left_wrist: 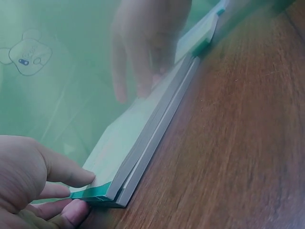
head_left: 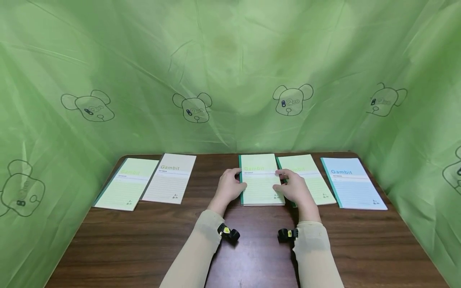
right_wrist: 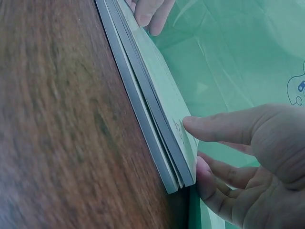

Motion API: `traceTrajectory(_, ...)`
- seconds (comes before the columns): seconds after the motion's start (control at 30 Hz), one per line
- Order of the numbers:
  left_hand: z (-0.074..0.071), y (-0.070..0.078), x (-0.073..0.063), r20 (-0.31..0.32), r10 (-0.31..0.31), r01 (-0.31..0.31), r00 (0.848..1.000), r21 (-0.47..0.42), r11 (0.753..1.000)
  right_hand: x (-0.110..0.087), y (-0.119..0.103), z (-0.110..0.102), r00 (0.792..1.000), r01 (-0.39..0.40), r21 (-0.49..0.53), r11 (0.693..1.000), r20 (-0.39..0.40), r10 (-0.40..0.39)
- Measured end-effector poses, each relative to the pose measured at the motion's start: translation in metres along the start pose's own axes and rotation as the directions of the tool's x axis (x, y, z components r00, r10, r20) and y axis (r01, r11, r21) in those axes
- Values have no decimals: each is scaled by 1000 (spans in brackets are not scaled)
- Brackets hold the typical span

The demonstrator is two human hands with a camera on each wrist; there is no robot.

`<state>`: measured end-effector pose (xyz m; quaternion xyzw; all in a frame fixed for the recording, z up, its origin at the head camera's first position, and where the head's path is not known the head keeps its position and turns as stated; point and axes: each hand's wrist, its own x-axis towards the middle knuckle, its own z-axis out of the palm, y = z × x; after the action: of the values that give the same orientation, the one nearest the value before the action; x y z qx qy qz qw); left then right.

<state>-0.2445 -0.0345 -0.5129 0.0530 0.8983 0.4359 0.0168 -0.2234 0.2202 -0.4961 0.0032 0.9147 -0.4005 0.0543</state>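
Note:
Near the table's far edge lies a pale green notebook point(head_left: 262, 182) with a teal spine, on top of at least one other notebook point(right_wrist: 143, 114). My left hand point(head_left: 229, 187) holds its spine side. In the left wrist view, the thumb point(left_wrist: 71, 171) lies on the cover and other fingertips point(left_wrist: 75, 212) meet the spine edge. From the opposite side my right hand point(head_left: 296, 189) grips the stack's edge, its thumb point(right_wrist: 209, 126) on the cover and curled fingers against the side. A second pale green notebook point(head_left: 311, 180) lies partly behind the right hand.
A light blue notebook point(head_left: 354, 186) lies at the far right. On the left are a white notebook point(head_left: 170, 180) and another pale green notebook point(head_left: 126, 186), their edges close together. A green curtain point(head_left: 230, 80) with bear drawings surrounds the brown wooden table point(head_left: 137, 248).

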Motion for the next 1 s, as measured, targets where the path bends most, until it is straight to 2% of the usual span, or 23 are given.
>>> traceTrajectory(0.6, 0, 0, 1, 9, -20, 20, 1000, -15, 1000, -6, -6, -4, 999, -5, 21, 1000, 49, 4)
traceTrajectory(0.8, 9, -15, 11, -20, 16, -17, 1000, -10, 1000, -8, 0, -8, 997, -8, 45, 999, 71, 5)
traceTrajectory(0.87, 9, -14, 11, -22, 15, -15, 1000, -12, 1000, -7, 2, -7, 997, -2, 45, 999, 74, -2)
traceTrajectory(1.0, 2, 3, 1, -6, -24, 24, 1000, -34, 999, -6, 2, -7, 997, 3, 51, 999, 75, -6)
